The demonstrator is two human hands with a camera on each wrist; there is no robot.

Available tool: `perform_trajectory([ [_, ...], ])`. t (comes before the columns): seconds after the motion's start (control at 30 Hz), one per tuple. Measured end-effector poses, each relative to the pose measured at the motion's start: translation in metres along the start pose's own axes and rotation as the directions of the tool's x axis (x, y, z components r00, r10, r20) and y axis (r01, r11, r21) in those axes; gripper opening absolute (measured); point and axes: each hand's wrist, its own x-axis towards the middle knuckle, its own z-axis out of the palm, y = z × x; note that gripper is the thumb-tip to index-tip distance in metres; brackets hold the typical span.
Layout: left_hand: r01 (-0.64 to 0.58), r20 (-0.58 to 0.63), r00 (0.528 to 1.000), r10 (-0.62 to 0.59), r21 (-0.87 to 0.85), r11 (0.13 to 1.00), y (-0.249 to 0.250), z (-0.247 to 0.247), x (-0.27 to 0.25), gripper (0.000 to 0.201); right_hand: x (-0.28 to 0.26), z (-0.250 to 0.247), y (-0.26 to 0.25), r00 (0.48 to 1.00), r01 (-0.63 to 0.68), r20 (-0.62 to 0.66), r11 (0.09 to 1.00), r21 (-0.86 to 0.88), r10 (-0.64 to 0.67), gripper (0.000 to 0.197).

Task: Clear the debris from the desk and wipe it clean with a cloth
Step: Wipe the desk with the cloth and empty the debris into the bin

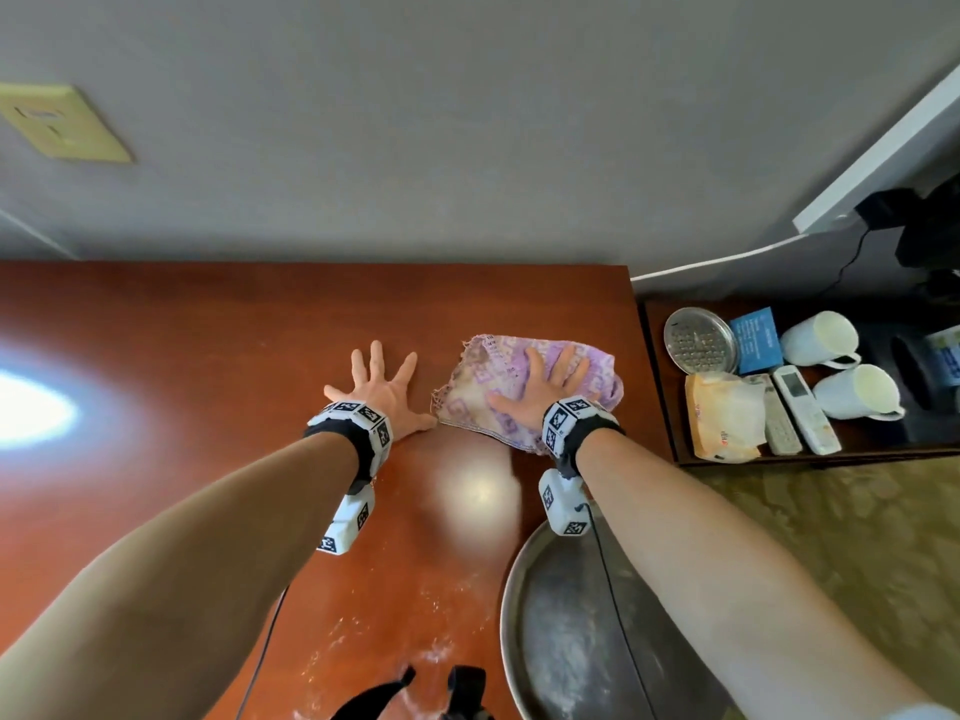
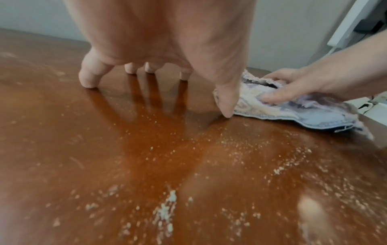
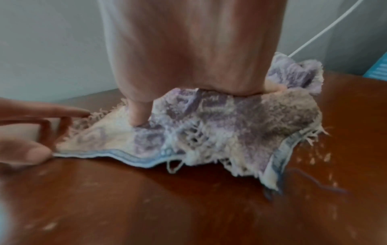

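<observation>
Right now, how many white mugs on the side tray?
2. One white mug lies at the dark tray's far right; the second white mug lies just nearer. Others may be hidden beyond the frame.

1. A round metal tray (image 1: pixel 524 605) sits at the near right, its rim lying over the right edge of the wooden top.
2. A dark side shelf (image 1: pixel 670 407) stands to the right, lower than the top.
3. On it lies a small round metal dish (image 1: pixel 700 341) with a blue card (image 1: pixel 756 339) just beside it.
4. Two white mugs (image 1: pixel 821 339) (image 1: pixel 857 392) lie on their sides, near each other.
5. Two white remotes (image 1: pixel 805 410) (image 1: pixel 776 420) lie side by side.
6. An orange and white packet (image 1: pixel 722 415) touches the nearer remote.
7. A yellowish wall plate (image 1: pixel 62 122) is fixed to the grey wall (image 1: pixel 467 122).
8. A white cable (image 1: pixel 727 259) runs along the wall's base at right.
9. Patterned carpet (image 1: pixel 831 537) covers the floor.
</observation>
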Motion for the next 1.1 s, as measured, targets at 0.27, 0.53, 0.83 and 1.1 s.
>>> perform_trajectory([
  [0.27, 0.022, 0.07, 0.997, -0.022, -0.009, 1.0, -0.007, -0.001, 0.014, 0.11, 0.043, -0.04, 0.023, 1.0, -0.026, -0.001, 0.996, -0.081, 0.026, 0.12],
  [0.53, 0.041, 0.077, 0.996, -0.038, -0.034, 0.999, -0.006, -0.007, 0.019, 0.115, 0.082, -0.066, 0.027, 0.998, -0.067, -0.024, 0.993, -0.102, 0.065, 0.131],
  [0.83, 0.029, -0.089, 0.995, -0.049, -0.206, 0.978, -0.043, -0.021, 0.007, 0.079, 0.073, -0.057, -0.028, 1.0, -0.022, 0.005, 0.989, -0.143, 0.023, 0.151],
  [1.1, 0.178, -0.02, 0.983, -0.181, -0.12, 0.977, -0.101, -0.009, -0.021, 0.098, 0.009, 0.007, -0.121, 0.968, 0.249, 0.027, 0.933, -0.258, -0.251, 0.121],
])
